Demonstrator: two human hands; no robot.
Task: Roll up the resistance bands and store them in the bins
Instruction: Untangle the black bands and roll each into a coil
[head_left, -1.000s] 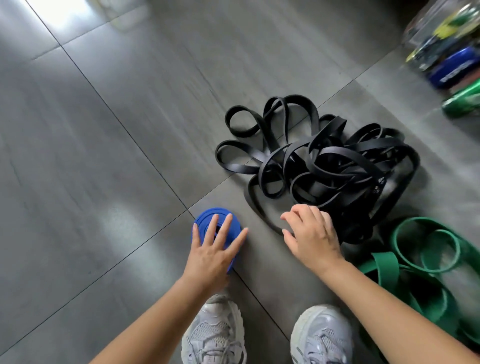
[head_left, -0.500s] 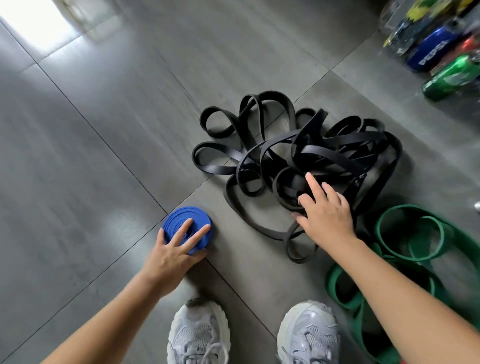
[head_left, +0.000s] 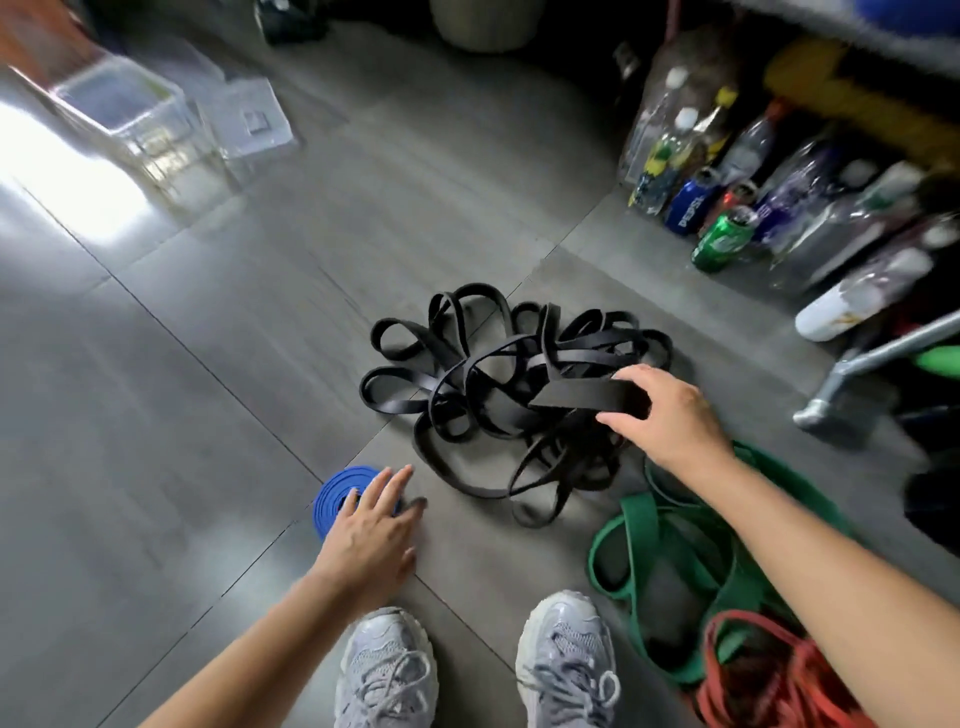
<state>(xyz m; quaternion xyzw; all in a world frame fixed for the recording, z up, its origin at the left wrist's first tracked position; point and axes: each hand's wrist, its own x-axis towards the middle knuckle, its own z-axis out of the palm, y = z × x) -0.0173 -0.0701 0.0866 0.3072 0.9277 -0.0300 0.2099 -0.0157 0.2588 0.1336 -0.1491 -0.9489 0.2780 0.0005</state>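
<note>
A tangled heap of black resistance bands (head_left: 498, 384) lies on the grey tiled floor. My right hand (head_left: 670, 415) pinches a wide black band (head_left: 587, 397) at the heap's right side, thumb under it and fingers over it. A rolled blue band (head_left: 335, 496) lies flat on the floor to the left. Beside that roll my left hand (head_left: 371, 530) rests with straight fingers, partly covering its right edge. Loose green bands (head_left: 654, 551) lie at the right, with red bands (head_left: 769, 675) below them. Clear plastic bins (head_left: 130, 111) stand at the far left.
Bottles and cans (head_left: 727, 208) crowd the floor at the far right, by a metal frame leg (head_left: 857, 374). A clear lid (head_left: 249, 122) lies beside the bins. My two grey sneakers (head_left: 467, 670) are at the bottom. A round container (head_left: 483, 23) stands at the back.
My right hand has reached further into the black heap and taken hold of a wide black band. My left hand has slid off the top of the blue roll to its right side. The camera has tilted up.
</note>
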